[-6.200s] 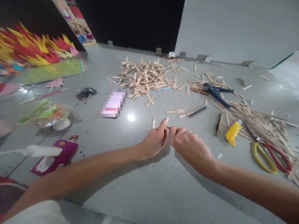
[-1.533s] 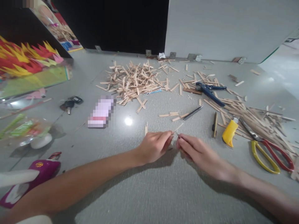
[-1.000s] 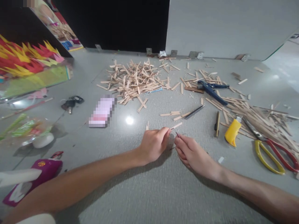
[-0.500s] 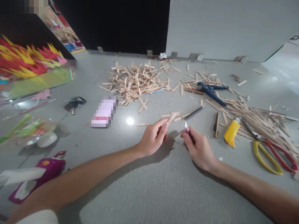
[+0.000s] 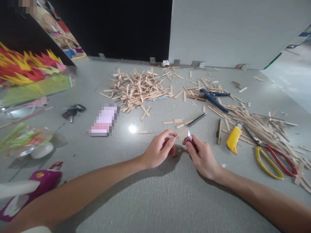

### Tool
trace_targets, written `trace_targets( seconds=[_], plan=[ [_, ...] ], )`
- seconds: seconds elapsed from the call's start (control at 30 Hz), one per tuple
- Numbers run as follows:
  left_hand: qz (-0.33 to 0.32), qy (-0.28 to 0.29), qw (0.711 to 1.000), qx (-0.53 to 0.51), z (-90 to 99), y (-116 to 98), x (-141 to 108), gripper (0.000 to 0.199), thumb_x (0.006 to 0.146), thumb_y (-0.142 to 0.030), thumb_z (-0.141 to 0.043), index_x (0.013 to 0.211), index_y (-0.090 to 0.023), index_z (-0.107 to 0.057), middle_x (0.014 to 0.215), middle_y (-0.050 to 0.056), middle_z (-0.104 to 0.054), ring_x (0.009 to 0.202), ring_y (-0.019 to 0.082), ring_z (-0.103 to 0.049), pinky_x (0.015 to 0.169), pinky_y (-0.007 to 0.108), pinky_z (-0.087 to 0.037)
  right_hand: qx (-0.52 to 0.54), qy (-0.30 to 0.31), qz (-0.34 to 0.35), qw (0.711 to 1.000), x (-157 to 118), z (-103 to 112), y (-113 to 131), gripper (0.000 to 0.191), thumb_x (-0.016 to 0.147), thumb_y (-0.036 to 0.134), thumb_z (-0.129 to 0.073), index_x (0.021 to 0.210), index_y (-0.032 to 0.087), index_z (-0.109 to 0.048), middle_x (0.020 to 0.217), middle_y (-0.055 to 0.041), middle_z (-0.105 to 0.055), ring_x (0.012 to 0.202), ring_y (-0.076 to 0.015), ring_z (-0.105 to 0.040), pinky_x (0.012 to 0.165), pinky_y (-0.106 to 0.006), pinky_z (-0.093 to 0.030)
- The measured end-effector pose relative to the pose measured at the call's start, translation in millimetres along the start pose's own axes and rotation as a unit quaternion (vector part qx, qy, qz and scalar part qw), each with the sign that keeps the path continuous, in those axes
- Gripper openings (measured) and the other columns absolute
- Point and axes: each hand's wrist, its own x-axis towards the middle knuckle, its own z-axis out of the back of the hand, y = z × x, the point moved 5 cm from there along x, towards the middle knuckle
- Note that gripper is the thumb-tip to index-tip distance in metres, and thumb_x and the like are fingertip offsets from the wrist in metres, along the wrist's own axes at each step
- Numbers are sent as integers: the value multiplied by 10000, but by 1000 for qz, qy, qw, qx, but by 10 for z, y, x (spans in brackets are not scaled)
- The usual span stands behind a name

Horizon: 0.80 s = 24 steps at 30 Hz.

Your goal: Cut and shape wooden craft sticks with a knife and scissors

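right hand [image 5: 201, 154] was curled snug round a small craft knife [image 5: 190, 137], tip up | left hand [image 5: 157, 149] kinda just pinched a wooden stick [image 5: 182, 133] beside the knife | pen [image 5: 197, 119] lay beyond, stick pile [image 5: 139, 89] further back

Wood stick [image 5: 182, 133]: pale, flat, pinched thumb-to-fingers in left grip [image 5: 157, 150], free end angled up-right toward knife [image 5: 190, 137]. Knife: small, bright pointed blade up, pink section below, rest hidden in right grip [image 5: 201, 155]. Blade just beside stick's end; contact unclear.
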Motion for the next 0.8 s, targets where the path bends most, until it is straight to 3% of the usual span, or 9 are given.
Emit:
trace_targets(
  seconds=[0.23,0.8],
  plan=[
    [-6,6,1000,15,3,27,10,359,1118,-433,-464,1245,-152,-648,642,-15,-682,545,141,-618,555,248,-494,12,13,-10,1000,0,0,-8,302,1066,456,-452,873,238,-529,607,77,-414,525,-117,-365,539,-267,-327],
    [-4,-1,1000,31,30,9,23,280,1107,-438,-472,1108,-190,-601,603,-43,-631,509,135,-585,499,235,-437,27,20,-13,999,-8,-10,-26,285,1073,446,-451,909,235,-548,608,87,-374,520,-120,-341,530,-267,-303]
  ],
)
